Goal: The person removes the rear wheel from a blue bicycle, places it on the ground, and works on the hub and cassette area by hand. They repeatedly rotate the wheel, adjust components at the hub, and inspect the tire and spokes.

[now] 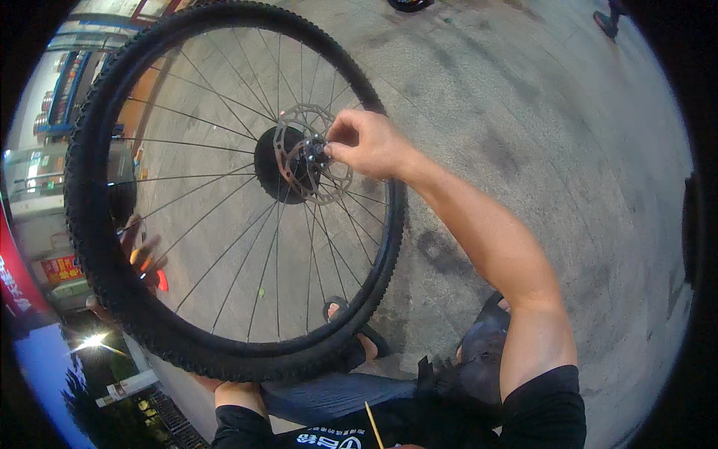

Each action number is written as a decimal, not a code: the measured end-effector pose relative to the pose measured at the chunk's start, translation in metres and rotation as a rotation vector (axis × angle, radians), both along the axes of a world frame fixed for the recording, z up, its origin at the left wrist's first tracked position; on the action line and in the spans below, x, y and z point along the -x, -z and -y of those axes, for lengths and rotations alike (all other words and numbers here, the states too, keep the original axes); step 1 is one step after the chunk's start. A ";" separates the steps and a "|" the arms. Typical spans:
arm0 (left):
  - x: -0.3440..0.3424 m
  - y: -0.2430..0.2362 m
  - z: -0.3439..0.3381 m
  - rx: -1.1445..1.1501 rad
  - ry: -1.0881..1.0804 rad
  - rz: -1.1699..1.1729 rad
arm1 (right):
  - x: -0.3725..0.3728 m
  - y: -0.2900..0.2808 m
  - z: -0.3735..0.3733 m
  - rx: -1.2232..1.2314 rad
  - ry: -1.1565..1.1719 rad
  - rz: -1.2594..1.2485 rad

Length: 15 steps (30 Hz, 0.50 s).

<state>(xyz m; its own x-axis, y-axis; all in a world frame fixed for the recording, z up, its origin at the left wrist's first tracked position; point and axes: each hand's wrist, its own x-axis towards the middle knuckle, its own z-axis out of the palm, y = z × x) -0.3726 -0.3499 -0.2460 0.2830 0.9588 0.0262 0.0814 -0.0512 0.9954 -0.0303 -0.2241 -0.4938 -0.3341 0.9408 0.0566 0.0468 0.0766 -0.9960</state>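
Observation:
An upright bicycle wheel (96,165) with a black knobby tyre fills the left half. A silver brake rotor (299,112) surrounds its hub beside a black central disc (269,165). My right hand (366,146) pinches the small hub fitting (320,150) at the rotor's centre. My left hand (142,251) is at the wheel's lower left, largely hidden behind tyre and rim; its fingers show blurred near small orange and red items, and I cannot tell whether it holds them. My left forearm (232,396) runs behind the tyre.
Grey paving (538,135) surrounds me, with my sandalled foot (336,310) below the wheel. Another person's leg (609,22) is at the far upper right. A dark object (407,4) lies at the top. A shopfront with shelves (63,90) stands at left.

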 end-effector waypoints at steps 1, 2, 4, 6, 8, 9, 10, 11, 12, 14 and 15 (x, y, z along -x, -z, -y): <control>-0.012 -0.006 0.009 0.002 -0.027 -0.009 | 0.000 -0.001 0.000 0.045 -0.011 -0.041; -0.024 -0.018 0.019 0.003 -0.061 -0.026 | 0.005 -0.002 -0.001 0.087 -0.025 -0.087; -0.011 -0.030 0.040 0.046 -0.335 -0.062 | 0.008 0.002 -0.002 0.157 -0.053 -0.153; -0.017 -0.029 0.043 -0.032 -0.457 -0.363 | 0.006 0.004 -0.005 0.199 -0.090 -0.208; -0.030 -0.024 0.049 -0.091 -0.518 -0.434 | 0.001 0.004 -0.006 0.176 -0.100 -0.220; -0.037 -0.026 0.049 -0.098 -0.540 -0.483 | 0.001 0.004 -0.003 0.163 -0.100 -0.235; -0.043 -0.028 0.047 -0.106 -0.562 -0.532 | 0.004 0.005 -0.001 0.156 -0.084 -0.246; -0.048 -0.031 0.044 -0.114 -0.585 -0.582 | 0.009 0.006 0.002 0.149 -0.070 -0.259; -0.051 -0.029 0.043 -0.098 -0.560 -0.557 | 0.008 0.004 0.004 0.145 -0.061 -0.250; -0.044 -0.022 0.042 -0.024 -0.628 -0.500 | 0.003 0.000 0.009 0.138 -0.072 -0.188; -0.040 -0.023 0.040 0.010 -0.665 -0.482 | 0.001 -0.005 0.009 0.133 -0.081 -0.168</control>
